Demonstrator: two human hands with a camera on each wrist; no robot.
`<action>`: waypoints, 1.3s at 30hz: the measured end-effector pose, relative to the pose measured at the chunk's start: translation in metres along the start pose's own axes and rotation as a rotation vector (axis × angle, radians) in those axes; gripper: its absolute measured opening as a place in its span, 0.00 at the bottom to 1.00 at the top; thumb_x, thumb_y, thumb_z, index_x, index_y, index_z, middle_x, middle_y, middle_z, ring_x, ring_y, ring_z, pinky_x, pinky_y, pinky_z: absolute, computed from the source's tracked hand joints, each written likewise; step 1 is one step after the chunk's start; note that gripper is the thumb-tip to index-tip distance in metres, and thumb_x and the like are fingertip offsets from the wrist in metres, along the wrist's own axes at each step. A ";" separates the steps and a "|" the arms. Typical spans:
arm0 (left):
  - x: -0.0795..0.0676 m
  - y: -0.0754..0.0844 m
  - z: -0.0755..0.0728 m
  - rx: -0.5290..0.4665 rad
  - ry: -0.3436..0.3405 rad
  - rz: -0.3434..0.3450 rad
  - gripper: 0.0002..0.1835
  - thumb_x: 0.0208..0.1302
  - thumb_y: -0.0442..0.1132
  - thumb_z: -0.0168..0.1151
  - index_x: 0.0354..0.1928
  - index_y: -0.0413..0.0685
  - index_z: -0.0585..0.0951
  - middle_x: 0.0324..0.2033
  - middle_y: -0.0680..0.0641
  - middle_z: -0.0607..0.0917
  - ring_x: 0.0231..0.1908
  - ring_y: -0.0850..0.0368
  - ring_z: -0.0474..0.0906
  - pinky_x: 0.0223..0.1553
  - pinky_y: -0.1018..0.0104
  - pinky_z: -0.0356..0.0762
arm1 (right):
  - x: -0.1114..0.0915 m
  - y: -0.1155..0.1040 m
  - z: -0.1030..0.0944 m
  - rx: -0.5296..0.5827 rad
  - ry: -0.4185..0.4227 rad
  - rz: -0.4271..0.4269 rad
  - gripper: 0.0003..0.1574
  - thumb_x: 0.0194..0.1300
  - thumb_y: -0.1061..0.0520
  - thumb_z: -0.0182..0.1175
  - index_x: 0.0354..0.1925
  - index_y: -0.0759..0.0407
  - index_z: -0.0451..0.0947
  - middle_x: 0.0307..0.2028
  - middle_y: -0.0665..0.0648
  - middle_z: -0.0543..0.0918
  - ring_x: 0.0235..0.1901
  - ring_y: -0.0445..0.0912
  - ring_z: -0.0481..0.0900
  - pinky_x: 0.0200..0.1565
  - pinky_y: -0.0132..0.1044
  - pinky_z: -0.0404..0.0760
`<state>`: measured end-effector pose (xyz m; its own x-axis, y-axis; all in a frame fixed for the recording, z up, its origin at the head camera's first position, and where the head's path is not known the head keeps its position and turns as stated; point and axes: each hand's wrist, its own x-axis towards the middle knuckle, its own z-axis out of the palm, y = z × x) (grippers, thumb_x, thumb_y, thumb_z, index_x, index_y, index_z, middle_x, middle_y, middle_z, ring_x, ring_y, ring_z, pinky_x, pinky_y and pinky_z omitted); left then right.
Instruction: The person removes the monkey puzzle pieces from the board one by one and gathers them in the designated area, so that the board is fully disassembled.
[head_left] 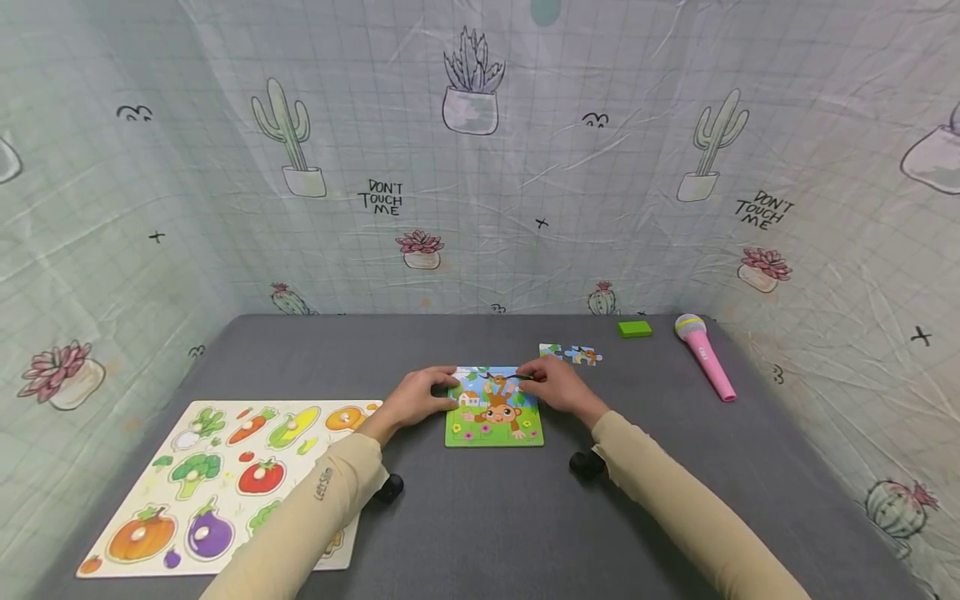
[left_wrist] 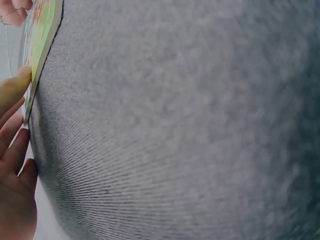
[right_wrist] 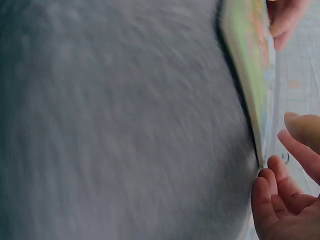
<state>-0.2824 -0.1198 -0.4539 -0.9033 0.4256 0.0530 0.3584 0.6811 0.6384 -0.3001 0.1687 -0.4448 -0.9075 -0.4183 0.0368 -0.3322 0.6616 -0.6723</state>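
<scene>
A square jigsaw puzzle [head_left: 491,429] with a cartoon monkey and a green lower border lies flat at mid-table. At its left edge my left hand [head_left: 420,393] touches the board, fingers toward the far corner and thumb lower down; the left wrist view shows that thumb [left_wrist: 22,75] against the puzzle's rim. My right hand [head_left: 557,385] is at the upper right corner, its fingertips close to the edge. In the right wrist view, thumb and forefinger stand apart with nothing between them. Two loose jigsaw pieces [head_left: 585,356] lie just beyond the right hand, one partly hidden by it.
A large vegetable peg puzzle [head_left: 247,525] lies on the left, partly under my left forearm. Toward the back right are a green block [head_left: 635,329] and a pink toy microphone [head_left: 708,362]. A patterned curtain [head_left: 480,208] encloses the grey table [head_left: 487,533] behind and at the sides.
</scene>
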 end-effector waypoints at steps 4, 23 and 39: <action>0.001 -0.001 0.001 0.000 0.001 -0.007 0.20 0.61 0.41 0.70 0.55 0.43 0.83 0.66 0.45 0.72 0.68 0.43 0.63 0.68 0.47 0.60 | 0.000 0.000 0.006 0.000 0.007 -0.061 0.16 0.68 0.59 0.61 0.52 0.64 0.82 0.49 0.62 0.80 0.49 0.56 0.78 0.51 0.51 0.78; 0.004 -0.001 0.000 0.019 0.001 0.017 0.19 0.60 0.41 0.70 0.53 0.43 0.84 0.64 0.44 0.75 0.66 0.44 0.66 0.67 0.48 0.63 | 0.003 -0.006 0.016 0.085 0.011 -0.007 0.12 0.63 0.59 0.67 0.45 0.62 0.86 0.48 0.61 0.79 0.52 0.56 0.72 0.55 0.52 0.74; 0.004 -0.002 0.002 0.014 -0.002 0.020 0.19 0.61 0.40 0.70 0.53 0.43 0.83 0.64 0.44 0.75 0.66 0.43 0.66 0.67 0.48 0.63 | 0.004 -0.009 0.016 0.078 -0.006 -0.039 0.11 0.62 0.62 0.67 0.44 0.63 0.87 0.44 0.60 0.85 0.41 0.51 0.79 0.45 0.46 0.77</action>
<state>-0.2862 -0.1189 -0.4563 -0.8954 0.4406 0.0638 0.3796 0.6807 0.6266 -0.2964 0.1512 -0.4506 -0.8929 -0.4462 0.0597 -0.3455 0.5942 -0.7263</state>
